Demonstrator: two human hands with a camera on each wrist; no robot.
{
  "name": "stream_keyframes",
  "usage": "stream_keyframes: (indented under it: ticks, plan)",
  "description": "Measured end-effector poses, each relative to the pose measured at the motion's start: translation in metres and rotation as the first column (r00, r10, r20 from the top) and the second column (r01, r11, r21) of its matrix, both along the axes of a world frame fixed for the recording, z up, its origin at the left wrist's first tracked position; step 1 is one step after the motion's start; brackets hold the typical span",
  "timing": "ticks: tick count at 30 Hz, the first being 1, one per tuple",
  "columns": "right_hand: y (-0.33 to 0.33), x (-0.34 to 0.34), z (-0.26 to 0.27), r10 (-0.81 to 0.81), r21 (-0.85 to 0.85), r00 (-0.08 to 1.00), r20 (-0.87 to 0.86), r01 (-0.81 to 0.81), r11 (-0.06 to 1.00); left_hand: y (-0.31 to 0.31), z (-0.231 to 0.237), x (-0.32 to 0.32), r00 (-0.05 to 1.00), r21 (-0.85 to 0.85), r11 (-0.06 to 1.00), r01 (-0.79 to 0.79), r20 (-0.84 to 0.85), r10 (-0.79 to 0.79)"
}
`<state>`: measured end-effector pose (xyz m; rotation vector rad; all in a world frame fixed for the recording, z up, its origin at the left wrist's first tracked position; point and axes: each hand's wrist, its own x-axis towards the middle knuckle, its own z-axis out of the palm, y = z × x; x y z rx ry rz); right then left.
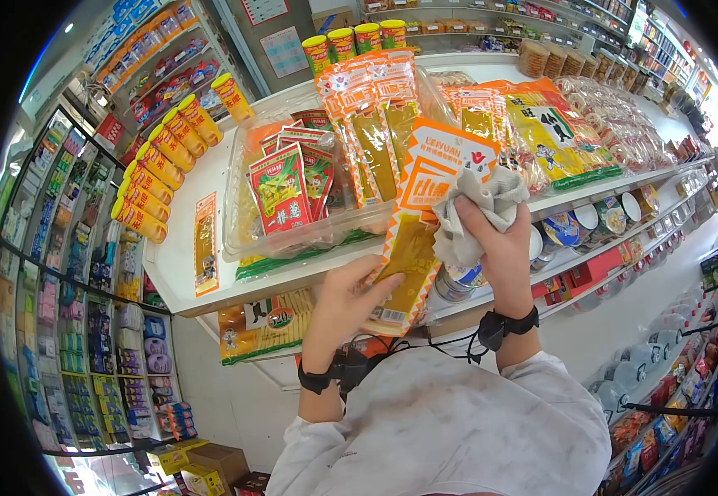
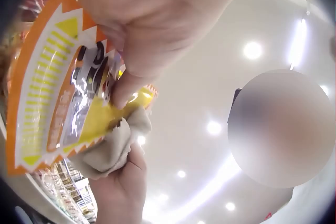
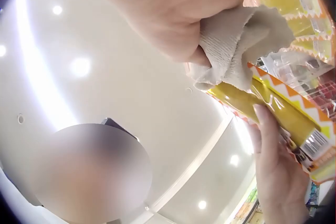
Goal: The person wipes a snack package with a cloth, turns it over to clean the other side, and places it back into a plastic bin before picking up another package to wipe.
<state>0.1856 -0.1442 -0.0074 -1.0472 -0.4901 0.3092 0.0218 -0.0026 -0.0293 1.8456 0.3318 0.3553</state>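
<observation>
My left hand (image 1: 348, 299) holds an orange, white and yellow snack packet (image 1: 413, 240) near its lower end, thumb across the front and fingers behind. A crumpled grey-white cloth (image 1: 481, 207) is bunched in my right hand (image 1: 498, 244), against the right edge of the packet. The left wrist view shows the cloth (image 2: 111, 148) up against the packet's yellow middle. In the right wrist view the packet (image 3: 278, 116) slants below the cloth (image 3: 239, 43), with a barcode at its lower end. A clear plastic tray (image 1: 239, 236) of similar packets (image 1: 373, 124) and red-green sachets (image 1: 280, 186) stands just beyond.
A single packet (image 1: 206, 244) lies on the white shelf (image 1: 179, 277), left of the tray. Yellow canisters (image 1: 184, 132) line its left side; more canisters (image 1: 341, 43) stand behind. Large yellow bags (image 1: 553, 132) lie to the right. Tins (image 1: 564, 229) sit on the level below.
</observation>
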Motion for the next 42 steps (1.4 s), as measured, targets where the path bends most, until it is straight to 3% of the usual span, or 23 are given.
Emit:
stream_keyframes:
  ticks: [8, 12, 14, 15, 16, 17, 19, 20, 22, 23, 27, 32, 35, 36, 39, 41, 42]
  plan:
    - [0.0, 0.018, 0.002, -0.229, 0.207, 0.973, -0.014, 0.226, 0.952, 0.012, 0.0, -0.011, 0.997, 0.129, 0.989, 0.065, -0.047, -0.059]
    - [-0.001, 0.023, 0.009, -0.116, 0.383, 0.967, -0.226, 0.198, 0.902, 0.017, -0.007, -0.017, 1.0, 0.069, 0.998, -0.013, -0.007, 0.014]
    - [-0.002, 0.016, 0.009, 0.018, 0.46, 0.942, -0.335, 0.147, 0.876, 0.017, -0.005, -0.013, 0.976, 0.075, 0.987, -0.14, 0.18, 0.125]
    - [0.001, 0.01, 0.003, 0.062, 0.436, 0.946, -0.319, 0.089, 0.895, 0.015, -0.003, -0.01, 0.946, 0.069, 0.977, -0.203, 0.27, 0.178]
    - [0.006, 0.001, -0.006, 0.106, 0.411, 0.946, -0.306, 0.031, 0.911, 0.005, 0.007, -0.005, 0.921, -0.112, 0.972, -0.205, 0.315, 0.23]
    - [0.01, -0.009, -0.012, 0.149, 0.384, 0.944, -0.295, -0.026, 0.923, 0.002, 0.009, -0.002, 0.922, -0.077, 0.98, -0.186, 0.331, 0.201]
    - [0.01, -0.028, -0.004, 0.214, 0.064, 0.975, -0.06, -0.21, 0.976, -0.001, 0.011, 0.003, 0.923, -0.006, 0.989, -0.148, 0.358, 0.14]
    - [0.01, -0.033, 0.0, 0.272, -0.113, 0.961, 0.048, -0.266, 0.957, -0.005, 0.009, 0.005, 0.921, -0.055, 0.988, -0.144, 0.358, 0.154]
    - [0.011, -0.032, 0.003, 0.262, -0.137, 0.965, 0.019, -0.257, 0.957, -0.008, 0.003, 0.008, 0.915, -0.146, 0.98, -0.135, 0.36, 0.18]
    - [0.013, -0.03, 0.005, 0.256, -0.15, 0.967, 0.005, -0.252, 0.956, -0.006, 0.003, 0.006, 0.941, -0.093, 0.989, -0.111, 0.31, 0.135]
    - [0.012, -0.018, 0.013, 0.079, 0.068, 0.994, -0.081, -0.074, 0.995, 0.002, -0.002, -0.002, 0.99, 0.043, 0.999, -0.006, 0.145, 0.0]
    - [0.0, 0.005, 0.011, -0.131, 0.152, 0.991, -0.014, 0.132, 0.98, 0.021, 0.01, -0.021, 0.985, 0.235, 0.966, 0.11, -0.154, -0.075]
    - [-0.004, 0.014, 0.011, -0.227, 0.272, 0.949, -0.218, 0.282, 0.92, 0.024, 0.016, -0.028, 0.998, 0.3, 0.953, 0.05, -0.062, -0.032]
    - [-0.009, 0.02, 0.012, -0.133, 0.289, 0.972, -0.193, 0.186, 0.939, 0.022, 0.014, -0.029, 0.999, 0.227, 0.974, -0.009, 0.036, 0.001]
    - [-0.011, 0.018, 0.013, 0.128, 0.518, 0.931, -0.342, 0.073, 0.852, 0.012, 0.011, -0.025, 0.955, -0.061, 0.986, -0.153, 0.248, 0.163]
    - [-0.005, 0.003, 0.002, 0.216, 0.418, 0.94, -0.265, -0.09, 0.904, -0.002, 0.017, -0.018, 0.909, -0.31, 0.921, -0.234, 0.267, 0.321]
    - [-0.001, -0.008, -0.003, 0.263, 0.36, 0.936, -0.233, -0.169, 0.918, -0.005, 0.014, -0.012, 0.895, -0.263, 0.938, -0.226, 0.325, 0.307]
